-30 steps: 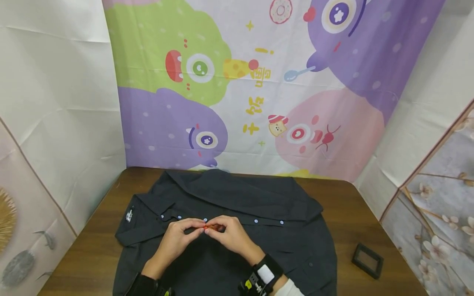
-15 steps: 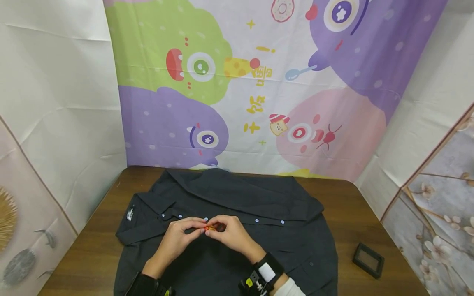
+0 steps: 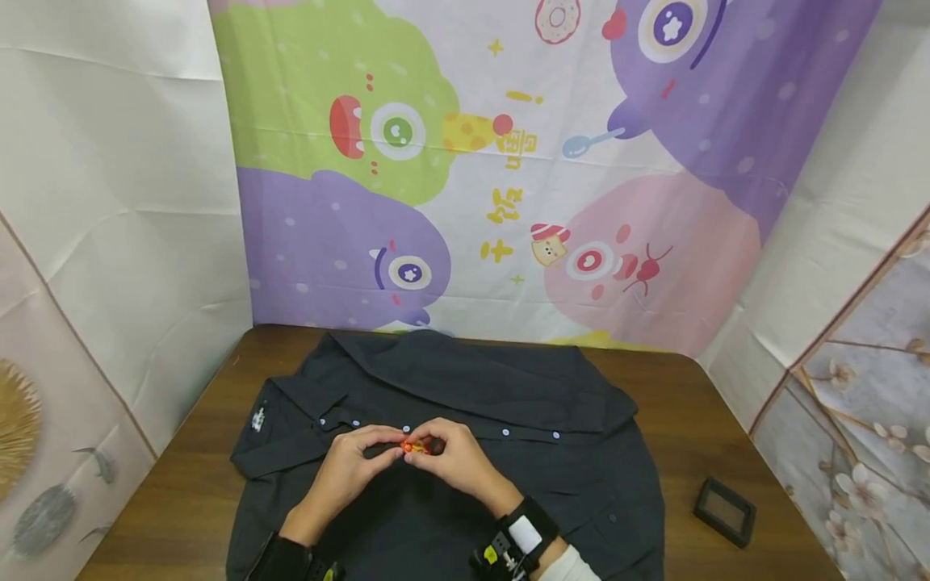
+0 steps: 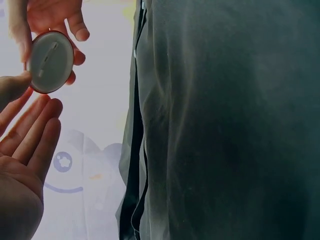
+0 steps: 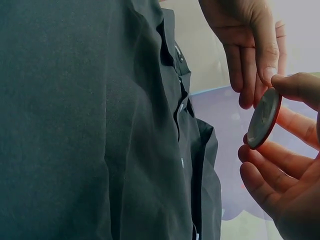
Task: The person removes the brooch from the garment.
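A round pin badge [image 3: 417,447] with an orange-red front is held between both hands over a dark button-up shirt [image 3: 574,484]. My left hand [image 3: 343,470] pinches one edge with thumb and index finger, its other fingers extended in the left wrist view. Opposite, my right hand [image 3: 462,463] grips the badge between thumb and fingers. The left wrist view shows the badge's pale back [image 4: 59,72], crossed by a pin [image 4: 48,57] lying along it. Seen from the right wrist, the badge [image 5: 264,120] stands on edge, tilted, the fingers partly behind it.
The shirt lies spread on a brown wooden table [image 3: 185,484], with pale buttons [image 3: 505,432] along its placket. A small black rectangular frame [image 3: 714,530] rests to the right. A cartoon-print cloth [image 3: 472,315] hangs behind the table, between white side panels.
The badge has turned slightly between the fingers, and more of its orange-yellow front shows. Both hands stay in almost the same place; the head view shifts slightly.
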### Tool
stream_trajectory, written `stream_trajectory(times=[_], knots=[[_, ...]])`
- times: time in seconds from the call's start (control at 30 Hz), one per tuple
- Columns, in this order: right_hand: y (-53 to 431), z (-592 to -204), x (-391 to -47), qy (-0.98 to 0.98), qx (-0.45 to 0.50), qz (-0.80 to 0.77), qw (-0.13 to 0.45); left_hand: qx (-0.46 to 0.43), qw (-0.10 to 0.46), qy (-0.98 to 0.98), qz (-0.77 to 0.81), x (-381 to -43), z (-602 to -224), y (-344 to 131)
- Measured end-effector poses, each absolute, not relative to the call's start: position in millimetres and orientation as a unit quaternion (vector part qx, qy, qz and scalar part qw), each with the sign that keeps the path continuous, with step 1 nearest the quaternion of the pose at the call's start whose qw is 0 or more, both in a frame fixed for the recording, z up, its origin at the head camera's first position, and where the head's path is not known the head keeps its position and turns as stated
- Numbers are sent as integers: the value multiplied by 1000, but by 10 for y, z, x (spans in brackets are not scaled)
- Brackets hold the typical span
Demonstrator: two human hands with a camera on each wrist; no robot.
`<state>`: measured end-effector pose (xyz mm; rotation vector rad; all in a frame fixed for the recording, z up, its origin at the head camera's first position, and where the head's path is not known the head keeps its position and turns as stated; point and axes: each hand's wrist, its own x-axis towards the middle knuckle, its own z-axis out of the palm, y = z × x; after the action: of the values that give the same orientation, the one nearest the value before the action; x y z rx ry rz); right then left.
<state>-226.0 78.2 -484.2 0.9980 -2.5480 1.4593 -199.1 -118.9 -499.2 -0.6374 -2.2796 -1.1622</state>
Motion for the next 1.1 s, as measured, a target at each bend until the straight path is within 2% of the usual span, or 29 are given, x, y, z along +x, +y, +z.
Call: stream_trajectory(times=[0.57, 0.9, 1.1], knots=[[822, -4777, -2221, -865, 311, 387, 80, -220, 252, -857, -392, -1987, -4934, -1125], [833, -4762, -2204, -876, 311, 353, 109, -185, 199, -881, -386, -1986, -4864, -1101], [840, -4757, -2190, -884, 307, 333, 117, -172, 188, -891, -375, -1982, -4856, -1090]])
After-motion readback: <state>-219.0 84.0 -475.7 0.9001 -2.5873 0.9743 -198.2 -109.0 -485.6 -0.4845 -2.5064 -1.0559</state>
